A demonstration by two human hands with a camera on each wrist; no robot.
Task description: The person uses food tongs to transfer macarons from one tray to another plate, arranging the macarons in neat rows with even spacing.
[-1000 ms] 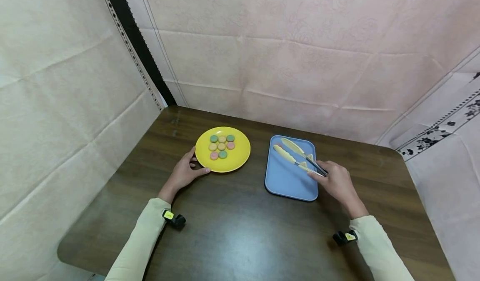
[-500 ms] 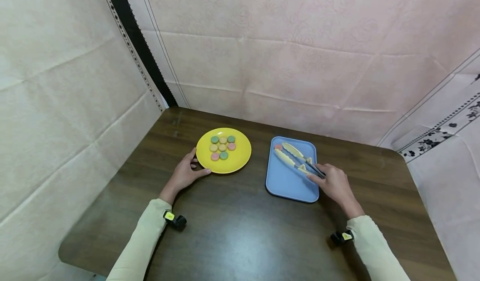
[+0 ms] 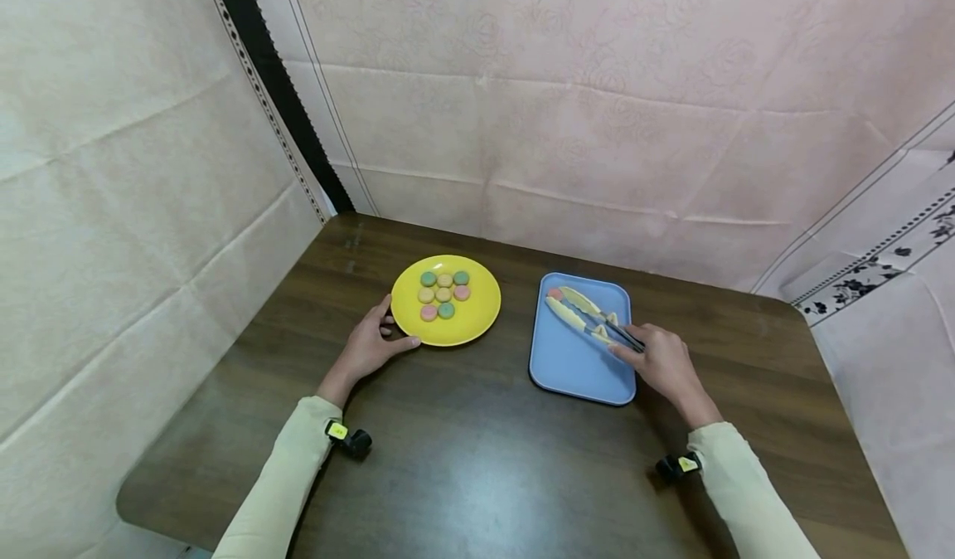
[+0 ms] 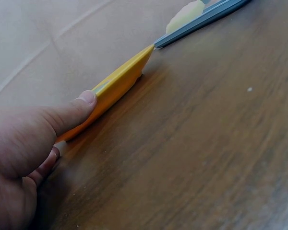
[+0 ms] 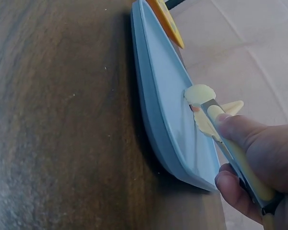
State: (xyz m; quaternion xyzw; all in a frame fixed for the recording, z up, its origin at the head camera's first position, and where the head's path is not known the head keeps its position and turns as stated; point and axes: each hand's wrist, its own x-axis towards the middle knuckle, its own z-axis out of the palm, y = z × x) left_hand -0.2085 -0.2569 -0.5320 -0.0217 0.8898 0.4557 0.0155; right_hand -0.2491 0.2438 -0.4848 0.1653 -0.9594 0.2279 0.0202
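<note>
In the head view my left hand [image 3: 366,350] grips the near left rim of a yellow plate [image 3: 472,324], its thumb on the rim, also clear in the left wrist view. Several small round macarons, such as a green macaron [image 3: 446,310], lie on the plate in rough rows of green, yellow and pink. My right hand [image 3: 664,364] holds tongs [image 3: 569,317] with cream tips over a blue tray [image 3: 578,376]. Between the parted tips, at the tray's far left corner, sits a pink macaron [image 3: 555,294]. Whether the tips touch it I cannot tell.
Plate and tray stand side by side on a dark wooden table [image 3: 462,443], with a gap of bare wood between them. Pale cloth [image 3: 559,144] hangs behind the table and along both sides. A small camera [image 3: 358,443] is strapped at each wrist.
The tongs' tips have come down and slightly nearer, and the pink macaron now shows between them. My right hand has shifted a little left. The left hand and plate stay put.
</note>
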